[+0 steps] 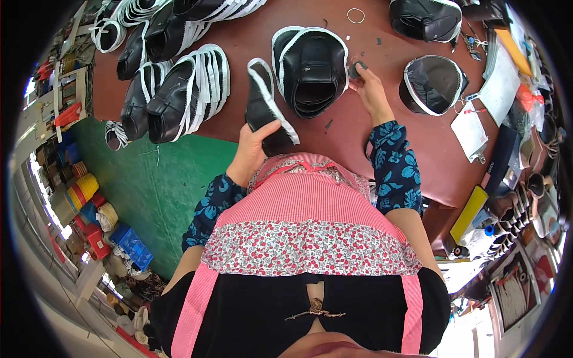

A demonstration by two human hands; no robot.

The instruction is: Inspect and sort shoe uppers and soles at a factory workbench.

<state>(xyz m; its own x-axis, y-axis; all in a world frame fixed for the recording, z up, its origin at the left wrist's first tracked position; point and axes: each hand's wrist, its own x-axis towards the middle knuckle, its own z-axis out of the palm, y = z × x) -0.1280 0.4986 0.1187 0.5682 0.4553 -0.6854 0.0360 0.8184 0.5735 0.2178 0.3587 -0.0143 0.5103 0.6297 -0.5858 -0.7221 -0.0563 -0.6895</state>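
Note:
My left hand point(253, 146) grips a black shoe upper point(260, 98) with a white edge, thumb across its near end. The upper stands tilted just above the brown-red table point(352, 137). Beside it rests a small stack of black shoe uppers point(315, 65), white-edged, their openings toward me. To the right of this stack, my right hand point(373, 92) pinches a small dark grey piece point(357, 68) between thumb and fingers; its exact kind is unclear. Farther right on the table sits another black upper point(433, 85) with a white rim.
Several nested black uppers point(179, 98) with white edges lie at the left. More uppers point(427, 19) stand at the far right. Papers on a clipboard point(471, 134) and a yellow-edged box point(469, 213) line the right side. A green floor point(149, 173) shows at the left.

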